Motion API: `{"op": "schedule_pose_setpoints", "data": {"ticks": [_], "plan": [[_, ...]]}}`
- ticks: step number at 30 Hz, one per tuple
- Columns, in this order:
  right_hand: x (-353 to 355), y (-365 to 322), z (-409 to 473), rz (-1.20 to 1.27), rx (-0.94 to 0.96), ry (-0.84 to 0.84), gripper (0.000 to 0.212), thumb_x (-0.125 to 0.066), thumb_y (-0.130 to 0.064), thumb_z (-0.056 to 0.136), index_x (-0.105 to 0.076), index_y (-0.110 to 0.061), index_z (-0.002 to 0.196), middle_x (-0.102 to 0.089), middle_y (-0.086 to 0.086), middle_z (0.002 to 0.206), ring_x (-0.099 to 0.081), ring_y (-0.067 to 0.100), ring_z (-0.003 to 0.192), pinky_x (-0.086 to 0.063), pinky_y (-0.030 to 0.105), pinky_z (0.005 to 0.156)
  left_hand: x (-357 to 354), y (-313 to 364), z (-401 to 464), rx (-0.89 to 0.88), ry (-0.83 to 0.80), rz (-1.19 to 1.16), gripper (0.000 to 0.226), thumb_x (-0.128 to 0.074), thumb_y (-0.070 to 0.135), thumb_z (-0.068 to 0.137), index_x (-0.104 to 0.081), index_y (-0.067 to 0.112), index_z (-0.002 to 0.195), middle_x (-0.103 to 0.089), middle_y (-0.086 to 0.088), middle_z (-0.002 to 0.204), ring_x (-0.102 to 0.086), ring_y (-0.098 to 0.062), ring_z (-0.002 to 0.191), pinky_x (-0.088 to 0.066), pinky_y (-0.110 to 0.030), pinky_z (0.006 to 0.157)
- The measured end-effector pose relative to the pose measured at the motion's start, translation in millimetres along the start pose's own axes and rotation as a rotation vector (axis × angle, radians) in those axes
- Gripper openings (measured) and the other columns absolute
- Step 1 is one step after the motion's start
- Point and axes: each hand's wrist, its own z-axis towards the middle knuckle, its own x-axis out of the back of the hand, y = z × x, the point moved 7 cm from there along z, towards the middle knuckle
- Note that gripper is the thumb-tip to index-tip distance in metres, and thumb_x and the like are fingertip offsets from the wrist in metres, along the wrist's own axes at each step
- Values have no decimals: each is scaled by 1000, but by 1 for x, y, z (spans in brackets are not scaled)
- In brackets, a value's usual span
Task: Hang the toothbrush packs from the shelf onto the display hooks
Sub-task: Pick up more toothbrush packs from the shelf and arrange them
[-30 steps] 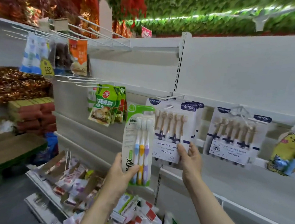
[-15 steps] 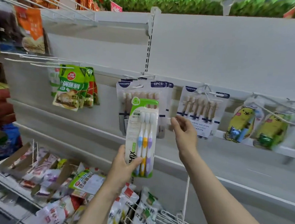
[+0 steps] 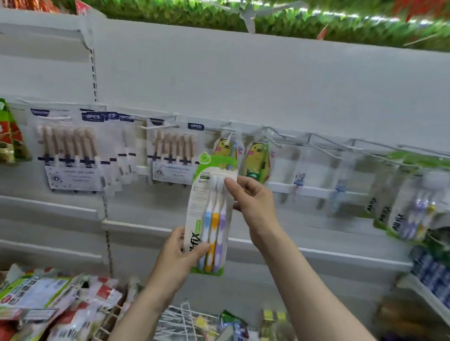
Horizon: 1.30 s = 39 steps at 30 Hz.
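While the toothbrush pack (image 3: 209, 215) stands upright in front of the white back panel (image 3: 253, 75), its long axis runs near vertical, green header up and handles down, and it is held between both hands; the left hand (image 3: 178, 255) grips its lower edge, thumb across the front by the printed name and fingers behind, and the right hand (image 3: 254, 199) pinches the upper right edge near the bristle heads, thumb and forefinger on the card; neither hand is free or slack. What the next move turns on, as I judge it, is where the header's hang hole lies against the display hooks (image 3: 328, 147); the hooks run in a row along the rail above and behind the pack, and their prongs point out toward the person, so the hole must come up to prong height and then slide back along one. Matching green packs (image 3: 403, 211) hang well off to the right, so the likely hook is rightward and somewhat higher than the header; the right hand, nearer both the header and that side, looks best placed to guide the hole; the left can only steady the base. Motion blur hides the hole itself; I cannot tell which prong is bare.
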Motion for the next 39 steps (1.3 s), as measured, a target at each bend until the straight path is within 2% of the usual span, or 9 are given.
{"op": "schedule_pose_setpoints", "data": {"ticks": [3,6,13,17,20,24,30,36,39], "plan": [[75,-14,-21,-1,2,32,17,-72,-20,91,-74,-7,103,-78,8,93,-72,15,81,-58,30,72,-72,-2,-23,6,-45,4,25,-74,14,85,-64,23,106,-76,4,96,-72,-10,90,-55,-24,74],[135,-22,-39,-12,-9,65,12,-71,-18,92,-75,-12,101,-79,4,91,-73,15,82,-58,36,78,-134,-3,-43,0,-99,25,23,-74,16,86,-66,23,106,-77,8,96,-72,-7,89,-54,-27,77],[247,-46,-55,-41,-14,156,17,-72,-13,90,-74,-12,106,-77,13,99,-73,23,91,-58,43,85,-234,7,-55,11,-206,33,22,-73,18,87,-66,26,105,-76,11,95,-71,-5,89,-53,-23,75],[300,-56,-58,-41,1,263,27,-75,-15,88,-69,-9,113,-77,12,100,-73,23,94,-57,40,85,-284,14,-49,11,-313,28,23,-71,13,88,-65,25,108,-77,10,94,-71,-3,86,-51,-13,66],[334,-58,-60,-42,8,348,31,-76,-16,87,-66,-8,116,-77,9,101,-73,23,96,-59,36,81,-317,18,-41,-4,-385,32,24,-70,12,89,-65,24,109,-76,8,95,-71,0,83,-51,-11,63],[376,-74,-55,-99,44,430,24,-76,-17,87,-67,-13,109,-77,2,91,-72,6,77,-54,22,65,-362,25,-25,-47,-454,31,24,-72,13,88,-67,26,108,-76,8,96,-71,-1,84,-52,-13,66],[422,-79,-34,-151,68,484,34,-77,-24,86,-66,-11,116,-78,7,101,-73,28,100,-57,46,90,-415,26,3,-104,-506,59,24,-71,15,88,-67,33,103,-76,10,97,-71,-4,89,-57,-21,76],[450,-84,-15,-202,84,535,25,-75,-23,89,-66,-16,111,-78,3,97,-73,15,86,-53,28,72,-453,24,31,-145,-503,67,27,-72,16,87,-66,28,110,-74,13,95,-70,-1,86,-58,-22,76],[463,-86,-6,-197,78,555,24,-74,-23,89,-67,-17,111,-78,4,100,-72,17,87,-52,29,71,-469,24,44,-160,-504,80,26,-73,18,87,-65,30,109,-74,13,99,-70,-2,89,-58,-28,81]]}}
